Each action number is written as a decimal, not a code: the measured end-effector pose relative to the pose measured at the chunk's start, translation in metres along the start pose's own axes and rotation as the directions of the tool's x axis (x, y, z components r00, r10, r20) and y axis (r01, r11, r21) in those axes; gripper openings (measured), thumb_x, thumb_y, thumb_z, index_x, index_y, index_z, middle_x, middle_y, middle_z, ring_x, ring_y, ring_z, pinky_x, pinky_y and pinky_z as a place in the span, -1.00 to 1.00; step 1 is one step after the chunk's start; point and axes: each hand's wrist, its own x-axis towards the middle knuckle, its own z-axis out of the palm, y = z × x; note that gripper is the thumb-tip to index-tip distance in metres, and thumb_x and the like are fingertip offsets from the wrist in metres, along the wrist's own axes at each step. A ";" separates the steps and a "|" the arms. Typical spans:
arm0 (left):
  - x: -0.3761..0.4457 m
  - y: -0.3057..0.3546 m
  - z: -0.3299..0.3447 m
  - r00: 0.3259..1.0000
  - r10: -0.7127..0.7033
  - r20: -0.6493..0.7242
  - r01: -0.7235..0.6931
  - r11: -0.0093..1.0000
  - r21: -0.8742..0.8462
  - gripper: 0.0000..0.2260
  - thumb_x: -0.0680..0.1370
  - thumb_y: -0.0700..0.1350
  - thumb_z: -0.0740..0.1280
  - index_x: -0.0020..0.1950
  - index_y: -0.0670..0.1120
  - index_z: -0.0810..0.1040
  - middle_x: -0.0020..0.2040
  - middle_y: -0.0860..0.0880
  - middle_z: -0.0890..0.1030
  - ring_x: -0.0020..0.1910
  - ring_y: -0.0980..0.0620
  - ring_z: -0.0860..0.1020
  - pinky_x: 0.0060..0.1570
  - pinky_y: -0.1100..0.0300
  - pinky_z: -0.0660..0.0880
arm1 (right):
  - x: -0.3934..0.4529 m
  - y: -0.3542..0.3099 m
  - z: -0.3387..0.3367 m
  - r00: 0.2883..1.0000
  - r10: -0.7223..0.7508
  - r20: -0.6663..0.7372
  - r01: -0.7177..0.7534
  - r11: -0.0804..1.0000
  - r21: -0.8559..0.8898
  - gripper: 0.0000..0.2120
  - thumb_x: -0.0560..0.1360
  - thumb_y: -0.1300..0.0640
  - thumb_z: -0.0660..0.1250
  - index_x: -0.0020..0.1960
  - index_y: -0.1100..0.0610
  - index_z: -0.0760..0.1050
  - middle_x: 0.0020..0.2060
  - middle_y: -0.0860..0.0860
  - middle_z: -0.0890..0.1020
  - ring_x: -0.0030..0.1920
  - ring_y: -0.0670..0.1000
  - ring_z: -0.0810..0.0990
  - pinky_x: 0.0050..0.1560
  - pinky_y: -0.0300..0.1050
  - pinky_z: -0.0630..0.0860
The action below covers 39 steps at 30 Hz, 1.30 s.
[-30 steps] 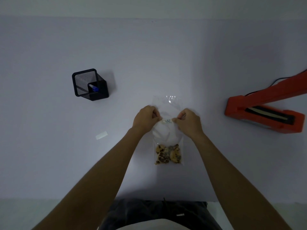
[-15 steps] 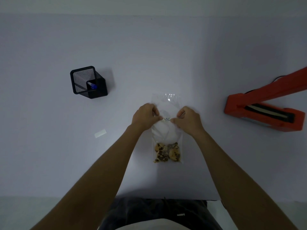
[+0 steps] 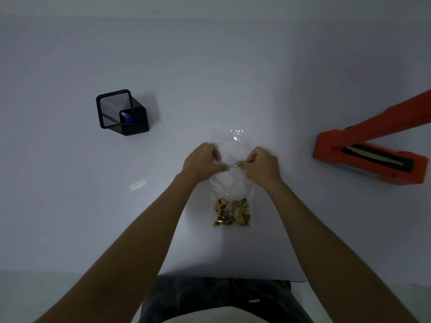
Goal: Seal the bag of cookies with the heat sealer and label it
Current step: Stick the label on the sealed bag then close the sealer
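Observation:
A clear plastic bag (image 3: pixel 231 185) lies flat on the white table, with several chocolate-chip cookies (image 3: pixel 232 212) at its near end. A small white label (image 3: pixel 232 165) with dark print lies across the bag's middle. My left hand (image 3: pixel 203 163) pinches the label's left end and my right hand (image 3: pixel 261 165) pinches its right end, both pressed down on the bag. The orange heat sealer (image 3: pixel 370 157) stands at the right with its arm raised.
A black mesh pen holder (image 3: pixel 121 113) with a blue-capped pen (image 3: pixel 127 116) stands at the left. A small white strip of paper (image 3: pixel 138 184) lies on the table left of my forearm. The table's near edge runs just above my lap.
My hands have drawn closer together along the label, so less of it shows between my fingers. The bag and sealer have not moved.

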 end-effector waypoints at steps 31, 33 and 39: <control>-0.128 -0.049 0.061 0.934 0.356 0.035 -0.315 0.774 0.549 -0.27 0.58 0.31 -0.05 0.54 -0.21 0.00 0.56 -0.17 -0.02 0.54 -0.09 -0.07 0.50 -0.13 0.01 | -0.106 0.100 0.038 0.850 -0.524 0.058 0.465 0.694 -0.549 -0.34 0.62 -0.19 -0.05 0.55 0.23 0.00 0.55 0.13 0.03 0.56 0.10 -0.08 0.51 0.16 -0.05; -0.127 -0.055 0.060 0.950 0.307 0.055 -0.282 0.772 0.570 -0.25 0.58 0.32 -0.07 0.53 -0.22 0.01 0.55 -0.17 -0.01 0.54 -0.09 -0.05 0.46 -0.11 0.00 | -0.110 0.105 0.040 0.853 -0.512 0.101 0.466 0.661 -0.587 -0.33 0.62 -0.20 -0.08 0.54 0.24 0.05 0.54 0.13 0.08 0.55 0.10 -0.02 0.51 0.16 -0.03; -0.121 -0.061 0.053 0.950 0.304 0.067 -0.287 0.774 0.565 -0.29 0.59 0.30 -0.07 0.53 -0.22 0.07 0.55 -0.16 0.05 0.54 -0.07 0.01 0.44 -0.08 0.04 | -0.104 0.101 0.041 0.856 -0.504 0.116 0.459 0.639 -0.617 -0.32 0.61 -0.22 -0.08 0.52 0.25 0.14 0.52 0.13 0.17 0.54 0.09 0.04 0.49 0.20 0.00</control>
